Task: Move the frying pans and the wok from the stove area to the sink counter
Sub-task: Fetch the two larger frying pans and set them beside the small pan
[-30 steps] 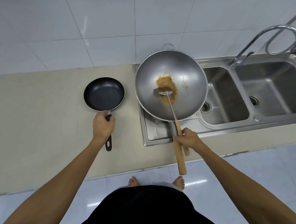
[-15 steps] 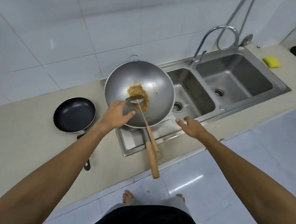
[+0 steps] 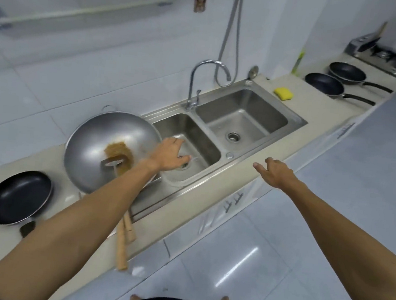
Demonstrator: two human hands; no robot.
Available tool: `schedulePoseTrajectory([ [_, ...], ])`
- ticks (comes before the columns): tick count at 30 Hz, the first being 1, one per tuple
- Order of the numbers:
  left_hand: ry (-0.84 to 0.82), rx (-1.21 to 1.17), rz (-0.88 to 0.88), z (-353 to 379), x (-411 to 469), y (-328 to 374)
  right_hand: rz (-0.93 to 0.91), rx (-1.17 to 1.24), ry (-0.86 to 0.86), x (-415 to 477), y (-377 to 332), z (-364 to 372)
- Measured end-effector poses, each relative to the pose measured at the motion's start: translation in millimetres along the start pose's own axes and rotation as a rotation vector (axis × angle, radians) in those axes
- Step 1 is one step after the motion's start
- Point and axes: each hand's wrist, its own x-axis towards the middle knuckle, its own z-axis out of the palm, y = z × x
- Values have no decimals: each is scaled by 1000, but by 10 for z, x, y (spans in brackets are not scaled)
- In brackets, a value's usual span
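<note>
A steel wok (image 3: pixel 94 148) with brown crumbs and a metal spatula (image 3: pixel 122 244) in it rests on the drainboard left of the sink. A small black frying pan (image 3: pixel 16 196) lies on the counter to its left. Far right, beside the stove (image 3: pixel 373 54), sit two more black frying pans, one nearer me (image 3: pixel 323 83) and one behind it (image 3: pixel 346 72). My left hand (image 3: pixel 168 155) hovers empty over the left basin, fingers apart. Above the counter's front edge my right hand (image 3: pixel 275 172) is spread wide and holds nothing.
The double steel sink (image 3: pixel 297 122) has a curved tap (image 3: pixel 199 81) behind it. A yellow sponge (image 3: pixel 283 93) lies on the beige counter (image 3: pixel 219 188) right of the sink. Cabinet doors and a glossy tiled floor are below; my bare feet show at the bottom.
My left hand let go of the small pan and crossed past the wok over the basin. My right hand released the spatula handle and moved right. The view swung right, revealing the stove pans.
</note>
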Motion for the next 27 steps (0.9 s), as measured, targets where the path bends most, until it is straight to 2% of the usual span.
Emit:
schedulePoseTrajectory([
  [3,-18,52,70,157,386,627,59,-21,28,59,726,-259],
  [12,-105,212,155,627,1309,1960,156,-102,13,215,2215,-635],
  [18,-126,254,209,734,2174,2623,162,-60,49,732,2686,-952],
  [27,-165,324,282,857,3763,3457,171,0,56,2025,3274,-1512],
])
